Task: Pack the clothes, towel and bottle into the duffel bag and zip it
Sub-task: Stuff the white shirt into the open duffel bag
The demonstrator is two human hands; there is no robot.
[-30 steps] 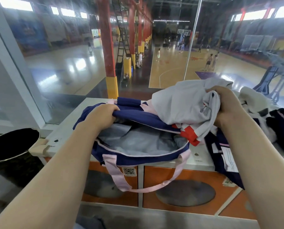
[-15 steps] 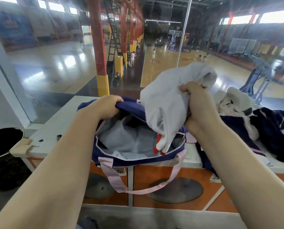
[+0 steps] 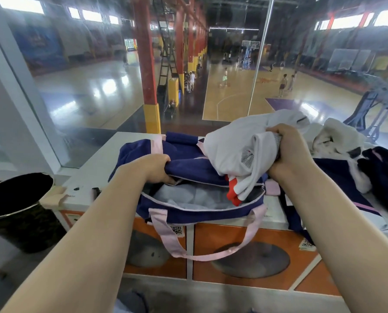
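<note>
The pink strap (image 3: 211, 251) hangs down the front of the counter (image 3: 87, 177), closest to the person. Just past it, the duffel bag (image 3: 197, 206) lies on the counter with its mouth open and facing up. Its long side runs from left to right.

The left hand (image 3: 159, 168) grips the far edge of the bag's mouth and pulls it up and back. This is good, because it makes the hole big. It should hold on until the shirt is all the way in.

The right hand (image 3: 290, 152) is squeezed tight around a bunched white shirt (image 3: 240, 150) with red trim. The shirt sits above the right end of the bag's mouth. Its loose end hangs down and dips into the hole. I think the best way is to push it low and toward the middle, so nothing flops over the zip.

Farther right, more clothes (image 3: 346, 154) wait in a pile. I cannot see a bottle.
</note>
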